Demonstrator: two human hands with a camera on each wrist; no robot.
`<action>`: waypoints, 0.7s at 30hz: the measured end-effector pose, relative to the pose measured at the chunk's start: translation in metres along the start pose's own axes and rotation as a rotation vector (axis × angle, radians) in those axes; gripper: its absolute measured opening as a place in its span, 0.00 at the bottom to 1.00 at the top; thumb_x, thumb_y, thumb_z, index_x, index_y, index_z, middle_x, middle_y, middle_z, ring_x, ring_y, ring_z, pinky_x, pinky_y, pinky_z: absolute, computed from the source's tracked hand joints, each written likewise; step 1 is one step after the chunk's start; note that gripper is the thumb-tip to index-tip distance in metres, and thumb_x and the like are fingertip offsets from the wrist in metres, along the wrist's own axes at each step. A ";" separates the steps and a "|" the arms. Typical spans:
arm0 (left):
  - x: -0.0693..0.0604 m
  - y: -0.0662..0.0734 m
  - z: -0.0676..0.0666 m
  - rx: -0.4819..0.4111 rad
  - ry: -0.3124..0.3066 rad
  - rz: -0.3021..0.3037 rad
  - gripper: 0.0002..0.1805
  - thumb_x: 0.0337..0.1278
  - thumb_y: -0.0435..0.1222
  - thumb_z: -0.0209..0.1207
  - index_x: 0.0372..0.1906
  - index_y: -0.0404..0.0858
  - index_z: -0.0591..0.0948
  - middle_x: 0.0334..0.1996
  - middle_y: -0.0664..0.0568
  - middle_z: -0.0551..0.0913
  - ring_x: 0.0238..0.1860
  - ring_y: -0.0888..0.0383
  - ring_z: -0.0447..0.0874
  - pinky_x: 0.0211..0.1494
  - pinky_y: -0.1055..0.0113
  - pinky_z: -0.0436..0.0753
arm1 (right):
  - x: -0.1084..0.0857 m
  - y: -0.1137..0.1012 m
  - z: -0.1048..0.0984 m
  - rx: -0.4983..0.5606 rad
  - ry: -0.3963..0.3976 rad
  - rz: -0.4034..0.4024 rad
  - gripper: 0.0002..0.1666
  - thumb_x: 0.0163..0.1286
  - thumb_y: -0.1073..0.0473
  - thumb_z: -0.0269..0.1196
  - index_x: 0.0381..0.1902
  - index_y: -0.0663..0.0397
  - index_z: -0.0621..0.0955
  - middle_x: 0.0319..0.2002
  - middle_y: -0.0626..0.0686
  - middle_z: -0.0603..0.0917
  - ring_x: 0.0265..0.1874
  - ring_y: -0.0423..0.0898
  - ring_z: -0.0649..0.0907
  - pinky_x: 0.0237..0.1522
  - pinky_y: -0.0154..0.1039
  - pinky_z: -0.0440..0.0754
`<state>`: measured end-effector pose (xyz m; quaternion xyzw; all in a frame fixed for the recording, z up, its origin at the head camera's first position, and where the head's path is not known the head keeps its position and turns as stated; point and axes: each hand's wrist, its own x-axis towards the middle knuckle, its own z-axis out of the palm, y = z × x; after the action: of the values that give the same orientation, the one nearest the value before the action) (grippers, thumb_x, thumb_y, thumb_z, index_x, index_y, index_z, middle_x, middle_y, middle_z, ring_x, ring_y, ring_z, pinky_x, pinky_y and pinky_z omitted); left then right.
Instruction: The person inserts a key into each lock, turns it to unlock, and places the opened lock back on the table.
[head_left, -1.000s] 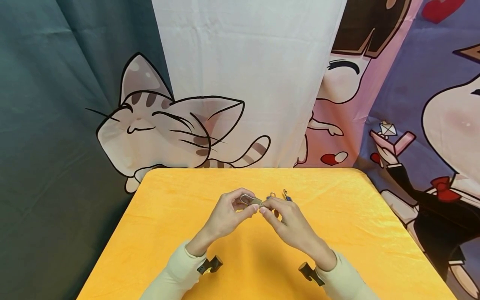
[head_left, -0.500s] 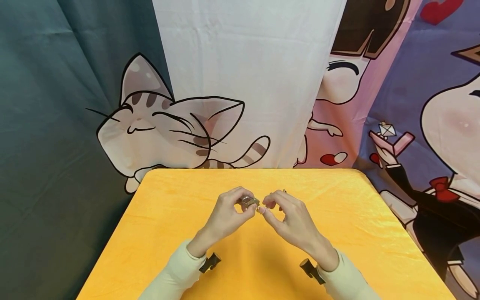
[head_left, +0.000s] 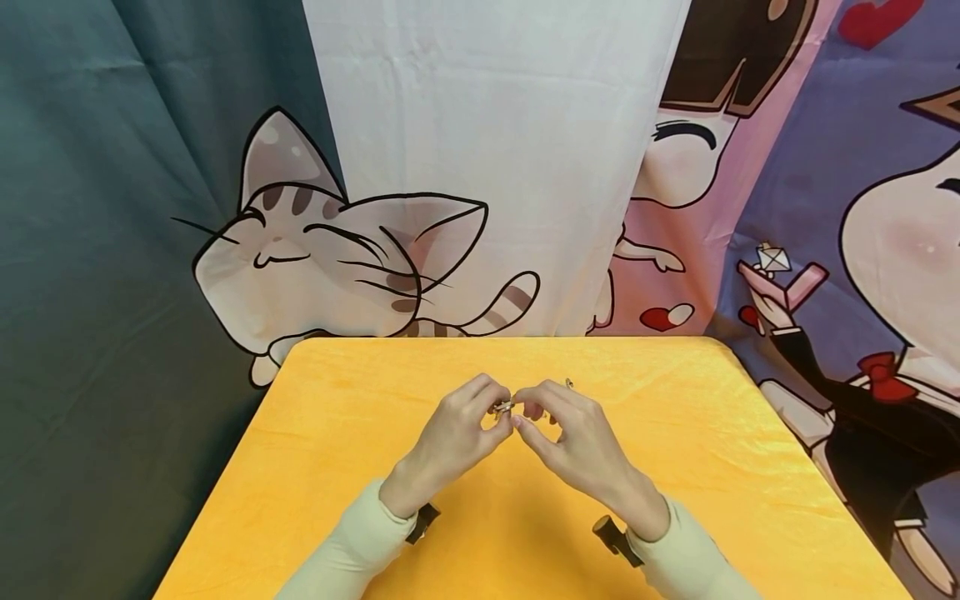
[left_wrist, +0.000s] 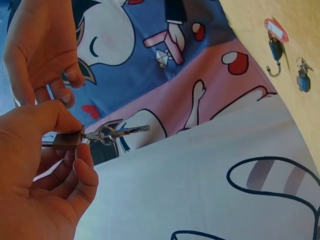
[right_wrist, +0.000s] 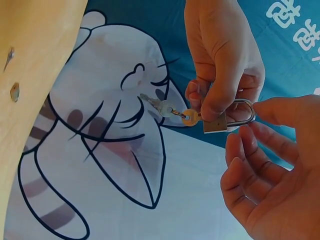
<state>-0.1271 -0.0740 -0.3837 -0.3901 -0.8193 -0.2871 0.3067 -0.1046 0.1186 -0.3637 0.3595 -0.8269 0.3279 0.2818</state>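
Note:
A small brass padlock [right_wrist: 215,123] is pinched between the thumb and fingers of my left hand [head_left: 457,433]. Its silver shackle [right_wrist: 246,111] points toward my right hand, as the right wrist view shows. A key [right_wrist: 190,117] sits at the lock's opposite end, and a second key [right_wrist: 159,104] hangs from it on a small ring [left_wrist: 107,135]. My right hand [head_left: 581,429] is beside the shackle, thumb and index finger apart. One of its fingertips is at the shackle's bend; whether it touches I cannot tell. The left fingers partly hide the lock body.
On the yellow-covered table [head_left: 360,392] lie a blue-bodied piece with a silver hook [left_wrist: 275,50], a red-and-white tag [left_wrist: 276,30] beside it, and a small blue piece with a ring [left_wrist: 303,80]. In the head view my right hand mostly hides them. A printed curtain [head_left: 495,125] hangs behind the table.
The padlock has turned in my left hand, its shackle swinging from the left side toward my right hand. My right fingers have let go of the key end.

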 end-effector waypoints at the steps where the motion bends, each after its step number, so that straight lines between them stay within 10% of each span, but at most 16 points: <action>1: 0.000 0.000 0.000 0.010 -0.001 0.008 0.10 0.51 0.31 0.69 0.37 0.39 0.79 0.32 0.55 0.79 0.31 0.62 0.80 0.37 0.79 0.80 | 0.000 0.000 0.001 -0.001 0.000 -0.008 0.12 0.61 0.62 0.69 0.43 0.50 0.84 0.27 0.42 0.78 0.27 0.35 0.76 0.29 0.28 0.76; 21: -0.001 -0.001 0.000 0.051 0.012 0.045 0.10 0.50 0.32 0.71 0.35 0.39 0.81 0.33 0.56 0.79 0.32 0.64 0.79 0.37 0.80 0.80 | -0.002 0.002 0.006 0.027 -0.013 0.011 0.06 0.63 0.63 0.69 0.36 0.49 0.82 0.25 0.42 0.81 0.23 0.34 0.76 0.27 0.30 0.78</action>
<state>-0.1272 -0.0747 -0.3851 -0.3988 -0.8154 -0.2614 0.3281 -0.1062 0.1162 -0.3690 0.3608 -0.8263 0.3382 0.2696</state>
